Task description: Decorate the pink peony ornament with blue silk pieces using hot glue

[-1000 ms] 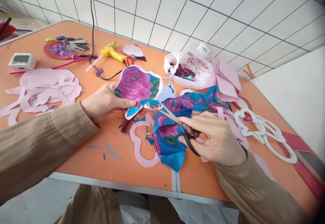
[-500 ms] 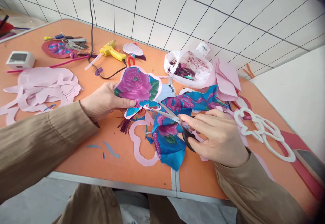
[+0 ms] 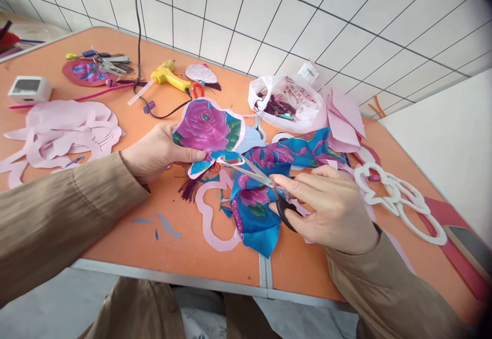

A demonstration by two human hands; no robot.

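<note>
Between the thumb and fingers of my left hand point(image 3: 163, 152) is a flower-print fabric cutout point(image 3: 207, 126), blue and magenta with a pink paper edge. My right hand point(image 3: 326, 203) grips scissors point(image 3: 261, 176) by the black handles. Their blades are parted around the lower right edge of the cutout, beside a narrow pink-edged strip. Below the blades lies a larger piece of blue floral fabric point(image 3: 259, 221). A pink paper outline point(image 3: 205, 216) rests to its left, and a dark purple tassel point(image 3: 190, 189) shows under the cutout.
A yellow glue gun point(image 3: 171, 77) with a black cord lies at the back. Pink paper scraps point(image 3: 65, 134) are heaped on the left. A plastic bag point(image 3: 303, 103) of tassels stands behind, white templates point(image 3: 415, 208) lie right, and a phone point(image 3: 471, 247) sits at the right edge.
The scissor blades have shifted slightly left and down along the cutout's lower edge. Both hands stay almost in place, holding the same things.
</note>
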